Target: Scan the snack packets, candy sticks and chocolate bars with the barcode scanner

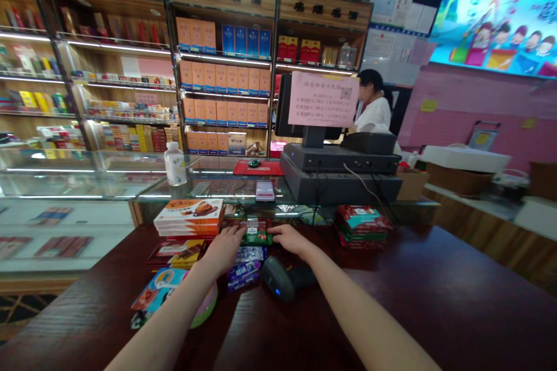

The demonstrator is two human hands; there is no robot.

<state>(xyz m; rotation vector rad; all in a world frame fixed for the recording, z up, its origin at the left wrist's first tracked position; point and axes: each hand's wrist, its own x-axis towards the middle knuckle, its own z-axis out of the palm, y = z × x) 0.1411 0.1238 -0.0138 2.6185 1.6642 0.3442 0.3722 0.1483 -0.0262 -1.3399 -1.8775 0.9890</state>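
Note:
At the far edge of the dark wooden table, my left hand [226, 248] grips the left end of a green and dark red packet [256, 235]. My right hand [290, 239] holds its right end, thumb and fingers bent around it. Purple and blue snack packets [242, 275] lie just below, near my left wrist. A dark handheld barcode scanner [278, 279] with a blue light rests below my right hand. White and orange boxes [189, 214] are stacked left of my left hand, with yellow and red chocolate packs [185, 252] in front.
Stacked red and green packets [361, 223] sit at the right. A blue pack [159, 290] lies left, partly behind my forearm. Beyond are a glass counter, a bottle [174, 163], a phone [265, 190] and a till [339, 168]. A person in white [376, 110] stands behind it.

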